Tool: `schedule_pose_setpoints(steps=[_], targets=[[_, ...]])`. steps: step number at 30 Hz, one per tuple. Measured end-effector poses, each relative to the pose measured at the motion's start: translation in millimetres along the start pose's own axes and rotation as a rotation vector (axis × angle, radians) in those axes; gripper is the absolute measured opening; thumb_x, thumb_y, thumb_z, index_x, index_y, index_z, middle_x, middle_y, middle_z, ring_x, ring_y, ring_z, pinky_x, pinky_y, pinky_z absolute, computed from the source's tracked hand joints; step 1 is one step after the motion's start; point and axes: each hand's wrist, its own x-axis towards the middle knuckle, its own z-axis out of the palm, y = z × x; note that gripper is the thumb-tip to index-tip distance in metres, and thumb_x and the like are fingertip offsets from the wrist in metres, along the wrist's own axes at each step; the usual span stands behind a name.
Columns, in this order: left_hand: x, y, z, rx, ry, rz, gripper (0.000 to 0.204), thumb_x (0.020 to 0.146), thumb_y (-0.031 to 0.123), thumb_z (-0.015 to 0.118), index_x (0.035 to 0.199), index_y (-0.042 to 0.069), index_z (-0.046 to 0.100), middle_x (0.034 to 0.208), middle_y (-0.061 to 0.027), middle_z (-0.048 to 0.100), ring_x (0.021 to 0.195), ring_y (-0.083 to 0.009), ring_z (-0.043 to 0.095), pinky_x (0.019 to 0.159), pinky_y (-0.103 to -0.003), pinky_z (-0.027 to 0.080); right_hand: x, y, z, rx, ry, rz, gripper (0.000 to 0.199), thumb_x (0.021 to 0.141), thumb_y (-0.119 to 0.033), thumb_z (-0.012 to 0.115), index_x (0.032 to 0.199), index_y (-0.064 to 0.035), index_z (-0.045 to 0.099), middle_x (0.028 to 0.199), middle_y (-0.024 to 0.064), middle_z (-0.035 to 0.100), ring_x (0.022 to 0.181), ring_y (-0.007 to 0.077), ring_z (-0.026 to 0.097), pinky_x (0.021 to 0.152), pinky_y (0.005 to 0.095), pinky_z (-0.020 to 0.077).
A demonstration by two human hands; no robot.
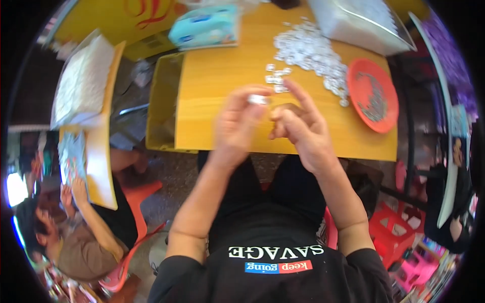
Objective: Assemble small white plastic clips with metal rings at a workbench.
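Note:
Above the near part of the yellow table (212, 116), my left hand (237, 123) pinches a small white piece (258, 99) between thumb and fingertips. My right hand (305, 129) is just beside it, its index finger stretched out toward the far side and its other fingers curled in; whether anything is between them is too blurred to make out. Beyond my fingers lie several loose white pieces (275, 80) of the same sort. A larger heap of white pieces (308, 50) spreads behind them. On the right, a red plate (390, 113) carries many small dark metallic bits (375, 96).
A blue tissue pack (204, 28) lies at the table's far left. At the far right stands a clear bin (358, 25) of white pieces. On the left, another person (88, 247) works at a side table (103, 177) with a filled container (83, 81). Red stools (391, 232) stand at lower right.

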Motion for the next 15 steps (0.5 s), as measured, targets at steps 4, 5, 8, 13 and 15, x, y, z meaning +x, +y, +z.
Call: schedule_pose_setpoints(steps=[4, 5, 8, 13, 15], targets=[[19, 26, -66, 0.417, 0.248, -0.002, 0.024, 0.098, 0.01, 0.058, 0.12, 0.0, 0.059, 0.097, -0.0068, 0.064, 0.09, -0.0121, 0.061, 0.085, -0.026, 0.049, -14, -14, -25, -0.23, 0.088, -0.009, 0.04, 0.099, -0.017, 0.059, 0.132, 0.0049, 0.052, 0.103, 0.0077, 0.062, 0.08, 0.0108, 0.059, 0.077, 0.0253, 0.0497], [25, 24, -89, 0.534, 0.278, 0.017, 0.024, 0.097, 0.009, 0.06, 0.119, 0.0, 0.06, 0.097, -0.0042, 0.063, 0.088, -0.0088, 0.06, 0.083, -0.023, 0.049, -19, -17, -38, -0.355, 0.137, -0.056, 0.035, 0.1, -0.016, 0.056, 0.128, 0.0045, 0.056, 0.102, 0.007, 0.062, 0.079, 0.0103, 0.059, 0.077, 0.0251, 0.0501], [35, 5, -175, 0.622, 0.278, 0.0, 0.027, 0.096, 0.007, 0.061, 0.123, 0.0, 0.059, 0.101, -0.002, 0.061, 0.09, -0.0078, 0.059, 0.084, -0.022, 0.049, -27, -23, -75, -0.968, 0.344, -0.505, 0.018, 0.092, -0.003, 0.062, 0.108, 0.0033, 0.066, 0.095, 0.0093, 0.064, 0.075, 0.0156, 0.061, 0.069, 0.026, 0.0496], [34, -8, -219, 1.113, 0.27, -0.057, 0.043, 0.093, 0.013, 0.067, 0.131, -0.001, 0.054, 0.116, -0.0106, 0.061, 0.104, -0.0196, 0.059, 0.091, -0.031, 0.048, -43, -51, -122, -1.539, 0.498, -0.928, 0.022, 0.079, 0.001, 0.072, 0.1, -0.0024, 0.069, 0.091, 0.0089, 0.064, 0.08, 0.0249, 0.061, 0.068, 0.0332, 0.0482], [33, -8, -204, 1.246, 0.332, 0.051, 0.041, 0.092, 0.011, 0.065, 0.131, 0.0, 0.055, 0.127, -0.0137, 0.055, 0.113, -0.0238, 0.055, 0.092, -0.035, 0.047, -46, -60, -130, -1.806, 0.53, -0.788, 0.024, 0.076, -0.001, 0.074, 0.099, -0.0039, 0.07, 0.091, 0.0068, 0.064, 0.087, 0.0251, 0.06, 0.073, 0.0358, 0.0477]])
